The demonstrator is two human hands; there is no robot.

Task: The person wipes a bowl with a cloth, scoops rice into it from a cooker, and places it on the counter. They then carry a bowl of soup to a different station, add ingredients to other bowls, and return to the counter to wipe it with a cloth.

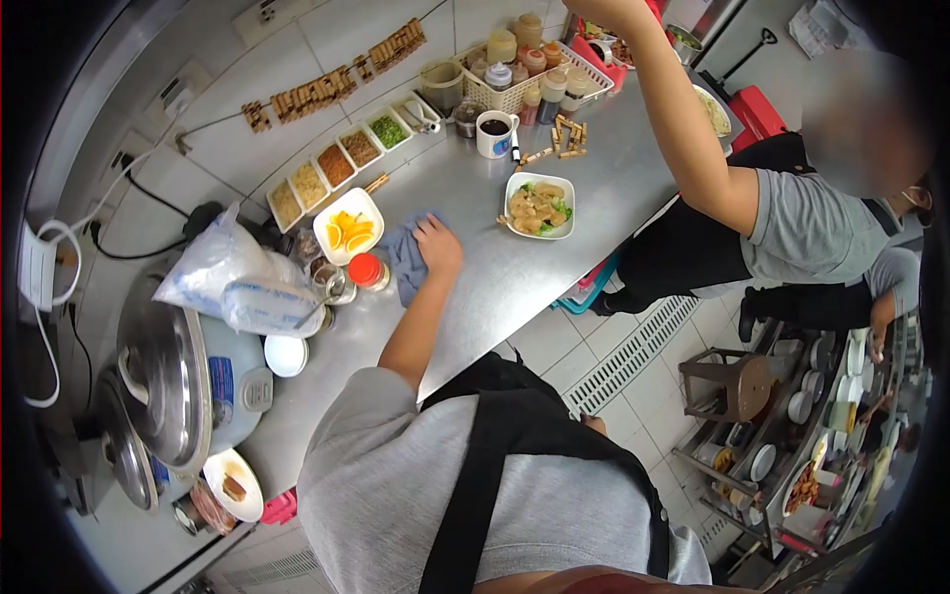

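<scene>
My left hand (438, 248) presses on a crumpled blue-grey cloth (404, 259) on the steel counter (445, 342), fingers gripping its edge. Beside the cloth stand a red-lidded jar (368, 271) and a white bowl of orange wedges (348, 226). Of my right hand (594, 425) only a small part shows past my black apron, low at my side; its fingers are mostly hidden. Farther right on the counter is a white square bowl of pale food pieces with green leaves (539, 207). A mug of dark liquid (497, 134) stands behind it.
Topping containers (334, 166) line the wall, near a basket of sauce bottles (520, 84). Rice cookers (163, 386) and a plastic bag (233, 272) crowd the left. A co-worker's arm (693, 129) reaches over the counter's far end. Behind are a stool (732, 386) and dish shelves.
</scene>
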